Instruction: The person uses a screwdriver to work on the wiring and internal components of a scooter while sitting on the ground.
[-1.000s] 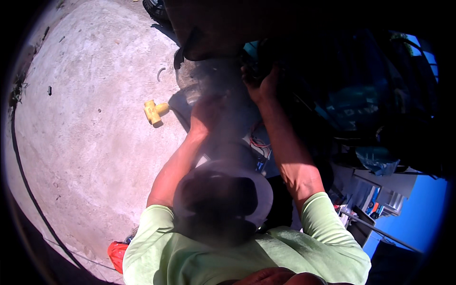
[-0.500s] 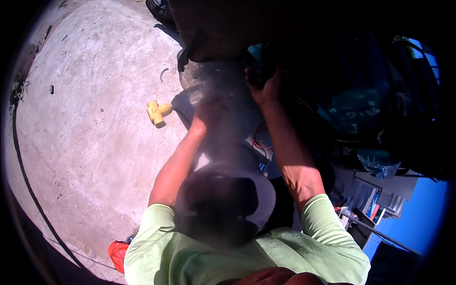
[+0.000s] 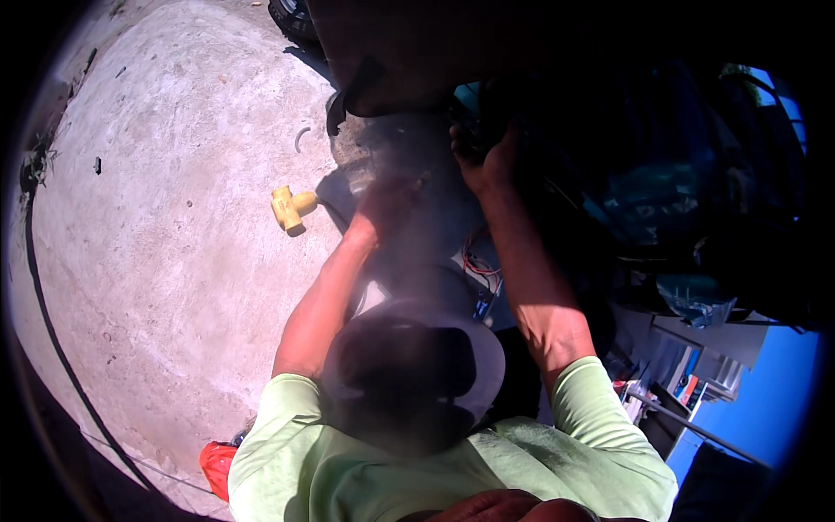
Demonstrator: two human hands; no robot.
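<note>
In the shade at the middle, my left hand (image 3: 387,207) is closed, low over the ground. A small pale tip (image 3: 424,180) shows by its fingers, too dim to name. My right hand (image 3: 487,161) is raised under a large dark overhang (image 3: 374,74), its fingers curled round something dark that I cannot make out. A small teal patch (image 3: 467,93) shows just beyond its fingertips. Left of my left hand, a yellow mallet head (image 3: 292,209) lies on the concrete, with a dark handle running into the shade.
A blurred dark rounded thing (image 3: 413,374) covers the view before my chest. Red wires (image 3: 478,263) lie between my forearms. A tyre (image 3: 293,19) stands at the far edge. A red bag-like thing (image 3: 217,470) lies lower left. Cluttered shelves (image 3: 683,374) stand at right.
My left hand has shifted very slightly, and the small pale tip by its fingers shows more clearly. My right hand stays in place.
</note>
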